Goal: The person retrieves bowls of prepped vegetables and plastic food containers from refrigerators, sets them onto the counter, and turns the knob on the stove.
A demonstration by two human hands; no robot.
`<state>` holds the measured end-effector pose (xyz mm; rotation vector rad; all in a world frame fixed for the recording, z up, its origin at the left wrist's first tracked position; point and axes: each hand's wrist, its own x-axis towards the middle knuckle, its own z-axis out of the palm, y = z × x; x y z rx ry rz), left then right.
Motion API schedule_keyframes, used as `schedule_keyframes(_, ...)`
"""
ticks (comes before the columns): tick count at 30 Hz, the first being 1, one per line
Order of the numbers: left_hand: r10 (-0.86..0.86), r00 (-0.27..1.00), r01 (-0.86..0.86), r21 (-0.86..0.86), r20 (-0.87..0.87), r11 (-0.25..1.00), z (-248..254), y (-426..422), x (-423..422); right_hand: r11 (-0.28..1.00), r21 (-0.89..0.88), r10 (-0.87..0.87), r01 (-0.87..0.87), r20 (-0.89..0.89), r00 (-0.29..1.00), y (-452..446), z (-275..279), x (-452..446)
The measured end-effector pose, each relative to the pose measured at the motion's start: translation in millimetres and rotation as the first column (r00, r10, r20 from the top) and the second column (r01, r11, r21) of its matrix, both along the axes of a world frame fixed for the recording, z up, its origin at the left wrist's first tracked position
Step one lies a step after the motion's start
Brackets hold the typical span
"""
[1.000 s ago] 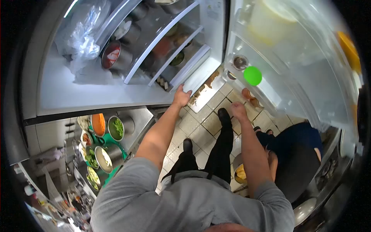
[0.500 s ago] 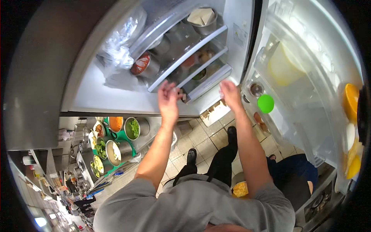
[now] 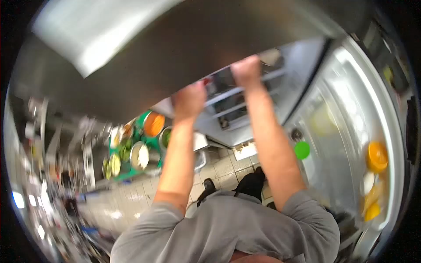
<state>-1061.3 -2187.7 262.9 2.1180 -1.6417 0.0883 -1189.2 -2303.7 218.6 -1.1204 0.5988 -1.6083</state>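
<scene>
My left hand (image 3: 190,100) is raised at the lower edge of a dark metal fridge panel (image 3: 144,65). Its fingers are smeared by motion, so their grip is unclear. Further right, my right hand (image 3: 246,72) looks closed at the same edge; whatever it may hold is hidden. Beyond both hands is the open fridge, with clear-fronted drawers (image 3: 237,107) and a metal container with something pale (image 3: 270,58) near the top. The opened fridge door (image 3: 346,175) stands to my right, with a round green lid (image 3: 302,150) near its shelves.
On the left counter are several metal containers, among them ones with orange food (image 3: 154,124) and white food (image 3: 142,157), on a green surface. Orange (image 3: 377,156) and yellow (image 3: 372,212) items show at the right door. Tiled floor (image 3: 218,165) lies below.
Both hands have gone up, from in front of the lower drawers to the dark panel's edge. My view has shifted; the panel now covers much of the fridge inside.
</scene>
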Motion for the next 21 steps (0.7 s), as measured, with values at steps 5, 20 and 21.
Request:
schedule_keyframes(5,-0.176,0.975,0.220,-0.624,0.132,0.750,-30.4,-32.1,33.6,0.925,0.280,0.282,-0.256,-0.057,0.958,-99.4,-2.5,19.6)
schedule_keyframes(20,-0.164,-0.648,0.026,-0.238,-0.743,0.971,-20.3,71.7,3.1,0.827,0.430,0.391,-0.362,0.021,0.920,-99.9,20.7,-46.3)
schedule_keyframes(21,-0.014,-0.686,0.018,-0.036,-0.727,0.999,-34.7,70.3,1.9,0.827,0.434,0.390,-0.358,0.018,0.921,-88.6,19.6,-54.3)
